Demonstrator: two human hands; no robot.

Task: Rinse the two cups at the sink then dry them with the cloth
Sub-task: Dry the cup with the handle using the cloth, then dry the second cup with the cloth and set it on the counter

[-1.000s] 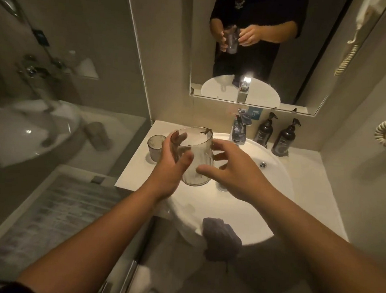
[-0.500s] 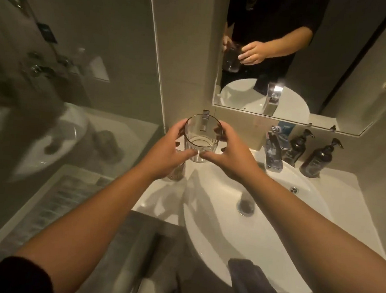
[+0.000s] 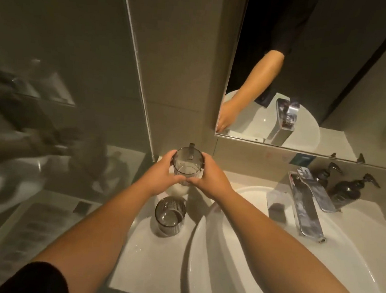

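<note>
Cup with handle (image 3: 187, 166), gripped by left hand (image 3: 162, 176) and right hand (image 3: 210, 180), may slip onto ribbed cup (image 3: 170, 216) below if wet.

1. The handled cup (image 3: 187, 166) sits between the left hand (image 3: 162, 175) and right hand (image 3: 210, 179), at the tabletop's (image 3: 141, 258) back left.
2. The second cup (image 3: 170, 216) stands nearer, left of the sink (image 3: 236, 254).
3. The tap (image 3: 305, 203) stands behind the sink, two bottles (image 3: 345, 189) at its right.

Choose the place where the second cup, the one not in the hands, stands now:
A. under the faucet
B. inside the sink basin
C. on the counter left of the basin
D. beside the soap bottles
C: the free cup stands upright on the counter, left of the basin.
</note>
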